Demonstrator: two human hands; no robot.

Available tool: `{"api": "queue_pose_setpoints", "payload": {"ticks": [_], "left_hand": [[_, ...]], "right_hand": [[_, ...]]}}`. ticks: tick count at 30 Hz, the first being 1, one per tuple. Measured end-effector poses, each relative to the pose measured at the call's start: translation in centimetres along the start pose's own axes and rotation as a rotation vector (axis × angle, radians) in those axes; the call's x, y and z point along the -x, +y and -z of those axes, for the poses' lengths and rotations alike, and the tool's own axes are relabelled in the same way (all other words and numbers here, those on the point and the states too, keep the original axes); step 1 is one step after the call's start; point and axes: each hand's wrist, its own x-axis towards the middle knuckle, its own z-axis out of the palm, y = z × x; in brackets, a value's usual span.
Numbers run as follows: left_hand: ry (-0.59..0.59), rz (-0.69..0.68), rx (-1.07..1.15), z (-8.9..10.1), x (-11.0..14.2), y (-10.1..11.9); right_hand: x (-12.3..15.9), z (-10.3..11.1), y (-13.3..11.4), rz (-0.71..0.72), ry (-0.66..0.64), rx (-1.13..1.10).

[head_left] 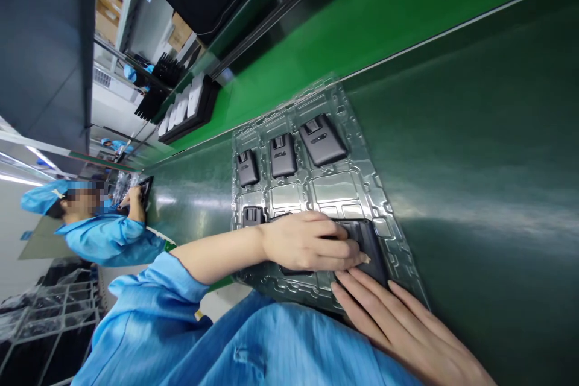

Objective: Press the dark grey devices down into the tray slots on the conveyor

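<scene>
A clear plastic blister tray (289,199) lies on the bench, with dark grey, rounded rectangular devices in its pockets. My left hand (312,242) is curled over the near right device (373,241), its fingers pressed together against the surface. A small pale bit shows at the fingertips; I cannot tell what it is. From the lower right, my right hand (393,319) reaches in with long, straight fingers, their tips touching the same device's near edge. The far row holds a large device (322,140), a middle one (283,155) and a smaller-looking one (247,167). My left forearm partly hides the near row.
The green bench top (474,163) runs off to the right. Beyond its seam is a bright green strip (289,66) with a black tray (192,114) of white items. A co-worker (113,229) in blue works at the left. Shelves with cardboard boxes (108,0) stand behind.
</scene>
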Motion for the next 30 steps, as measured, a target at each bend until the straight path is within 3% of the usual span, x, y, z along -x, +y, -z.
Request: {"api": "queue_pose_setpoints", "payload": {"ticks": [8,15,20,23,26,30], "left_hand": [[-0.176,0.037,0.050,0.5,-0.3,0.4],[-0.338,-0.018,0.163,1.1,-1.1,-0.3],[-0.342,0.068,0.441,0.9,-1.3,-0.6],[-0.329,0.200,0.601,0.6,-1.5,-0.6],[-0.272,0.346,0.622,0.2,-2.0,-0.8],[-0.352,0.334,0.580,-0.2,-3.0,-1.4]], "right_hand": [[0.7,-0.6,-0.1,0.003,0.021,0.001],[1.0,-0.6,0.0,-0.039,-0.006,-0.092],[1.1,-0.6,0.1,-0.006,0.007,-0.043],[1.0,-0.6,0.2,0.014,-0.013,-0.008],[0.8,-0.5,0.2,0.017,-0.020,0.004],[0.7,-0.2,0.5,0.044,-0.036,0.025]]}}
